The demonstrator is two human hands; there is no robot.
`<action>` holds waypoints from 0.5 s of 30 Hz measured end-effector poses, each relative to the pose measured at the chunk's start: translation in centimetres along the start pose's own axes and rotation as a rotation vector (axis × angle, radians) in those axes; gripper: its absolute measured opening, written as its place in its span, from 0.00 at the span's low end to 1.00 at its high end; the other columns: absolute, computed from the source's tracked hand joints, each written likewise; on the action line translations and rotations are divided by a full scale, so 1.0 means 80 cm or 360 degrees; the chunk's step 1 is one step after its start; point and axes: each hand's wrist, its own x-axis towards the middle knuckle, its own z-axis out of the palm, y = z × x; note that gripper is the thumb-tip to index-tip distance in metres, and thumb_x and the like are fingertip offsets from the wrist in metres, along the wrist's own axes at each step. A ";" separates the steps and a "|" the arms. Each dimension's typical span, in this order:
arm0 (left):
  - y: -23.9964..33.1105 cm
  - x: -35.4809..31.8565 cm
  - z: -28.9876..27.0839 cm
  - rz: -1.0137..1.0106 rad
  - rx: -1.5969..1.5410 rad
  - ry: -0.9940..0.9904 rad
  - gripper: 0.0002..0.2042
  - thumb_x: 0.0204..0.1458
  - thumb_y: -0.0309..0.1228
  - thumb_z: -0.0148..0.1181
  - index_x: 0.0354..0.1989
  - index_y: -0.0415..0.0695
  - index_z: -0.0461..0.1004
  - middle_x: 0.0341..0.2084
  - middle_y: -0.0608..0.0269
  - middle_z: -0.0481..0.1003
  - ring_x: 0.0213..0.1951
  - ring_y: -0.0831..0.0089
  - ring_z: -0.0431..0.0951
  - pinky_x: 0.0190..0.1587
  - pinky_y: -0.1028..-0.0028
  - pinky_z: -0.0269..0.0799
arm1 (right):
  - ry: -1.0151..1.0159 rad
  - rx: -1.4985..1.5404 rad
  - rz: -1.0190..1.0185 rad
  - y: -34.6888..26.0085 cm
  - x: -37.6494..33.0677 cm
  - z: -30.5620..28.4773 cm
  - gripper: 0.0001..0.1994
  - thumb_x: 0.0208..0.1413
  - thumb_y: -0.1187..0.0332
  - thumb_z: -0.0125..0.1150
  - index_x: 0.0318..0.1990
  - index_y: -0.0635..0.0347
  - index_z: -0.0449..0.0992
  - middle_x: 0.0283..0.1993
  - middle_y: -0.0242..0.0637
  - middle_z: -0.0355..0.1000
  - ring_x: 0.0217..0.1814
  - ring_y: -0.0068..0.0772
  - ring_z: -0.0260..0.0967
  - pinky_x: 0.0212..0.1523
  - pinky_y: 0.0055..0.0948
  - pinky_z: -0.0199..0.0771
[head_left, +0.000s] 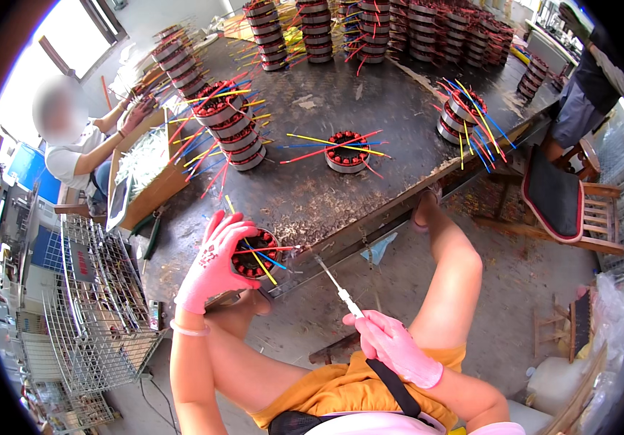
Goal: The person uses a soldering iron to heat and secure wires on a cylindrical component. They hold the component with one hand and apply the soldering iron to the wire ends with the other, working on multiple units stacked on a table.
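Note:
My left hand (218, 262), in a pink glove, is closed around the side of a motor stator (239, 265) at the table's near edge. The stator is a dark ring with red windings; blue, yellow and red wires cross its opening and stick out. In my right hand (399, 346), also pink-gloved, is a slim tool (348, 299) with a white handle and a thin metal shaft. Its tip points toward the stator's wire ends, with a gap between; the exact kind of tool does not show.
A single stator (348, 154) lies mid-table, with a stack of stators (232, 130) left of it and a short stack (461, 116) at right. Several more stacks line the back. A co-worker (72, 138) sits left beside a wooden box (156, 190); a wire rack (101, 304) stands nearby.

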 end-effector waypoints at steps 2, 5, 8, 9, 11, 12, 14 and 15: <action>0.000 0.001 0.007 0.0013 -0.0001 0.0057 0.42 0.21 0.36 0.80 0.54 0.45 0.70 0.52 0.59 0.73 0.64 0.56 0.66 0.74 0.50 0.44 | 0.0014 -0.0023 0.0005 -0.007 -0.009 -0.005 0.17 0.70 0.61 0.49 0.55 0.63 0.73 0.19 0.23 0.61 0.16 0.11 0.48 0.18 0.16 0.47; 0.000 -0.007 0.014 -0.0056 -0.0045 0.0140 0.42 0.22 0.39 0.81 0.54 0.45 0.70 0.51 0.57 0.73 0.64 0.55 0.66 0.74 0.50 0.42 | 0.0004 -0.0045 -0.0004 -0.011 -0.017 -0.017 0.17 0.70 0.60 0.49 0.55 0.63 0.73 0.19 0.23 0.61 0.16 0.11 0.48 0.16 0.16 0.45; 0.003 -0.016 0.001 -0.0141 -0.0025 0.0185 0.42 0.22 0.40 0.81 0.53 0.44 0.70 0.51 0.55 0.73 0.64 0.54 0.65 0.75 0.50 0.40 | 0.0002 -0.0041 -0.0066 -0.009 -0.022 -0.035 0.18 0.70 0.58 0.49 0.55 0.63 0.73 0.18 0.23 0.59 0.16 0.11 0.47 0.17 0.16 0.45; 0.011 -0.018 -0.014 -0.0161 -0.0009 0.0215 0.42 0.22 0.40 0.81 0.53 0.44 0.70 0.51 0.55 0.72 0.64 0.53 0.65 0.75 0.50 0.39 | 0.0004 -0.0108 -0.0115 -0.013 -0.026 -0.040 0.18 0.70 0.58 0.49 0.55 0.64 0.73 0.19 0.23 0.59 0.16 0.11 0.48 0.18 0.16 0.46; 0.033 -0.011 -0.050 -0.0213 -0.0014 0.0326 0.43 0.20 0.40 0.81 0.53 0.45 0.71 0.51 0.58 0.73 0.63 0.55 0.66 0.75 0.50 0.39 | 0.0038 -0.0046 -0.0178 -0.019 -0.031 -0.055 0.19 0.70 0.57 0.49 0.55 0.64 0.74 0.19 0.23 0.60 0.17 0.11 0.49 0.18 0.16 0.47; 0.040 -0.014 -0.077 -0.0213 0.0018 0.0362 0.43 0.20 0.39 0.82 0.53 0.46 0.71 0.51 0.59 0.73 0.63 0.56 0.67 0.74 0.51 0.39 | 0.0045 0.0000 -0.0165 -0.026 -0.035 -0.052 0.19 0.70 0.57 0.49 0.55 0.65 0.74 0.19 0.23 0.61 0.17 0.11 0.49 0.19 0.15 0.48; 0.029 -0.008 -0.123 -0.0225 -0.0006 0.0451 0.42 0.20 0.36 0.81 0.54 0.46 0.71 0.52 0.62 0.73 0.61 0.59 0.68 0.74 0.52 0.38 | 0.0013 -0.0014 -0.0163 -0.029 -0.031 -0.061 0.18 0.70 0.59 0.49 0.56 0.62 0.74 0.20 0.22 0.61 0.17 0.10 0.49 0.19 0.16 0.47; 0.037 0.003 -0.145 -0.0305 0.0038 0.0523 0.41 0.22 0.34 0.81 0.54 0.44 0.71 0.53 0.59 0.73 0.61 0.60 0.68 0.73 0.55 0.44 | 0.0016 -0.0023 -0.0158 -0.030 -0.029 -0.064 0.17 0.70 0.60 0.50 0.57 0.61 0.73 0.20 0.22 0.61 0.18 0.10 0.48 0.20 0.16 0.47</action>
